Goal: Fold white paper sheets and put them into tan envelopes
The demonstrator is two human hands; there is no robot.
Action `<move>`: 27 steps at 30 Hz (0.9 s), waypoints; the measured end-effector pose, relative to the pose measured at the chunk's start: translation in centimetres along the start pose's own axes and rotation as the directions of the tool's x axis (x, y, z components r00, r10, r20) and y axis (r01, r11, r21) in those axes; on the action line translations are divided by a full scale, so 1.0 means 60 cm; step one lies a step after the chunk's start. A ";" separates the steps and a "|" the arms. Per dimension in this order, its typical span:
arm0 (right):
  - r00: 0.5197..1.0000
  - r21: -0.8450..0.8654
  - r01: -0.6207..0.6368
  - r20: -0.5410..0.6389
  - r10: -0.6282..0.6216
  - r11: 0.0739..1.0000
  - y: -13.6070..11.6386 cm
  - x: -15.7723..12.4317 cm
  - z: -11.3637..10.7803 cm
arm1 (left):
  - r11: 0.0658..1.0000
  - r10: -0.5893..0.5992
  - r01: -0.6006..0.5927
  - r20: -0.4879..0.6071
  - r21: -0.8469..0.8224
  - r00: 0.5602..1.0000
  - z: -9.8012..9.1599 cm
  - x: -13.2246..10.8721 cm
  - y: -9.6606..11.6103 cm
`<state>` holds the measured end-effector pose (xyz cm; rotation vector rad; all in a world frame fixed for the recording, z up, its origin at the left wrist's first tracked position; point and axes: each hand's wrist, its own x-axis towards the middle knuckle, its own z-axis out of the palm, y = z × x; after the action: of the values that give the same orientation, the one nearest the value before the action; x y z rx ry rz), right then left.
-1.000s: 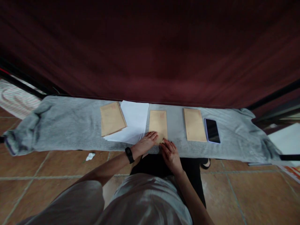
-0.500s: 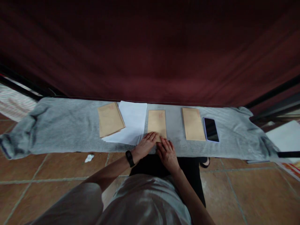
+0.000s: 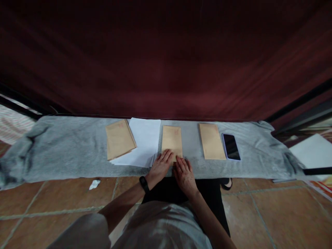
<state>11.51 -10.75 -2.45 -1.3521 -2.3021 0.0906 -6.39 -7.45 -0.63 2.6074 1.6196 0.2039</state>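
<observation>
A brown paper envelope (image 3: 172,138) with a small red print lies upright in front of me, its lower end under my fingers. My left hand (image 3: 160,166) rests on its lower left part, fingers stretched out flat. At the bottom right corner, my right hand (image 3: 185,176) lies with fingers extended over the edge, touching the paper. The envelope's lowest edge is partly hidden by both hands. Just left is a pile of white paper sheets (image 3: 146,138), with a stack of brown envelopes (image 3: 119,138) overlapping it. Another brown envelope (image 3: 212,141) lies to the right.
A phone (image 3: 231,147) with a dark screen lies beside the right envelope. Grey cloth (image 3: 70,148) covers the narrow surface. A dark red curtain-like panel (image 3: 166,69) stands right behind it. A crumpled white scrap (image 3: 94,184) lies on the tiled floor (image 3: 64,197).
The whole view has tilted slightly, so the surface appears lower. Both hands stay at the lower end of the middle envelope, with little visible shift; the other things lie as before.
</observation>
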 end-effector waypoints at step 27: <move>0.997 0.236 -0.062 -0.039 0.073 0.970 0.045 0.021 -0.007 | 0.995 -0.039 0.037 0.027 0.089 0.999 0.024 -0.004 -0.016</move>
<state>13.37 -8.38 -2.42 -1.2957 -2.1296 0.3380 -7.10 -7.22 -2.19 2.6270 1.7052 0.0943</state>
